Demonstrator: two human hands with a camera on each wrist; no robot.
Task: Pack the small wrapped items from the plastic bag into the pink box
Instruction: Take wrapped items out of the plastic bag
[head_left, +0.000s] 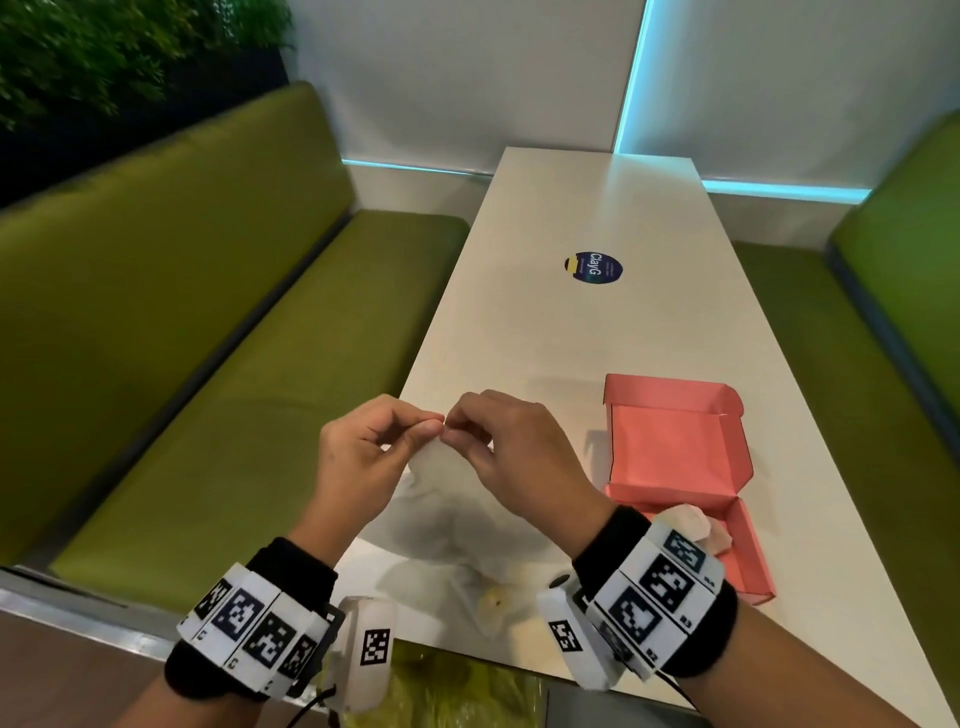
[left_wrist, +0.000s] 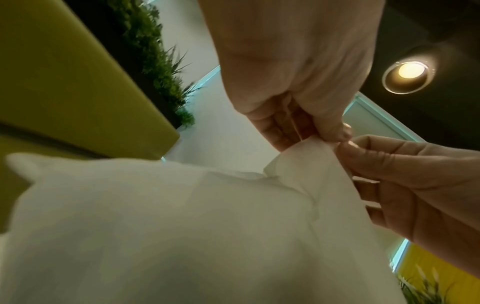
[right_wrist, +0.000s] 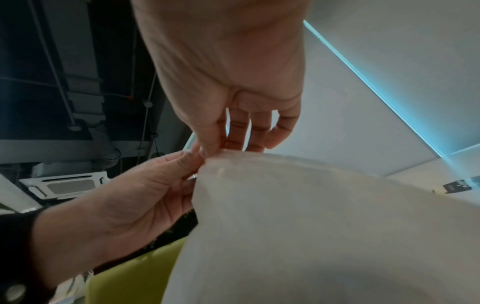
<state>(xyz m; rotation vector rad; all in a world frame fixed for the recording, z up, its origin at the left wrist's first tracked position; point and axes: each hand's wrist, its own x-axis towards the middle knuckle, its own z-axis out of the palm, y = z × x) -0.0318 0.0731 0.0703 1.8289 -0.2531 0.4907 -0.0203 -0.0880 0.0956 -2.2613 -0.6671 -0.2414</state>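
Above the worktop's (head_left: 519, 322) near edge, both hands, left hand (head_left: 358, 457) and right hand (head_left: 519, 457), pinch the plastic bag's (head_left: 441, 519) top. Only the head view shows the pink box (head_left: 680, 452) and a sticker (head_left: 593, 268) reading "ClayG".

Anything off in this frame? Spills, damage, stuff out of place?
Nothing stands out. Both hands, left hand and right hand, pinch the top edge of the plastic bag above the table. The pink box lies open beside them, with wrapped items in its near part. No spill or tear shows.

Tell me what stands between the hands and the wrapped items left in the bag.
The plastic bag itself: left hand and right hand pinch its closed top edge. The pink box lies open beside it, nothing visible blocking that path.
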